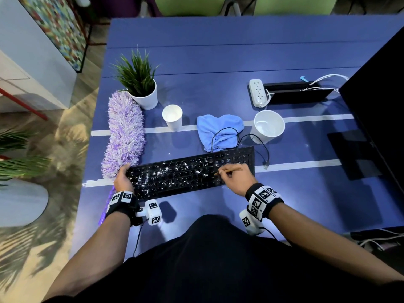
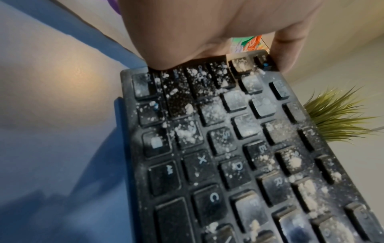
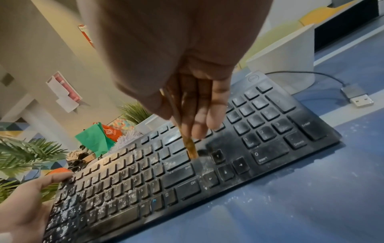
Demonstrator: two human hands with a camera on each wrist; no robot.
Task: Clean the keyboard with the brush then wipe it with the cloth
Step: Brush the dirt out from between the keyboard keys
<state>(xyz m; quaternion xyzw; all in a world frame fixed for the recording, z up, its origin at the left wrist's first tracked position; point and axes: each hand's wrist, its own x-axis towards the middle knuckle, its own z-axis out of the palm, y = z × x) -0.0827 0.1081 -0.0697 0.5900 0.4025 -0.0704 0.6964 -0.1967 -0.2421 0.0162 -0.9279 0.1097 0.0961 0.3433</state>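
We see black powder-flecked keyboard [image 1: 192, 173] nearest on blue table [image 1: 218, 62]; left hand [image 1: 122, 179] on its left end; right hand [image 1: 232, 176] with thin wooden brush [image 1: 229, 170] over right part; crumpled blue cloth [image 1: 218, 130] just behind; fluffy purple duster [image 1: 124, 134] left; white bowl [image 1: 269, 125] right of cloth; white paper cup [image 1: 172, 117] left of cloth.

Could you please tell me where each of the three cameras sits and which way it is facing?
Head: worn on the head, looking down at the blue table; both forearms and hands show.
Left wrist: looks along the left hand gripping the keyboard end.
Right wrist: looks along the right hand pinching the brush on the keys.
Shared: all three show the powder-dusted keyboard.
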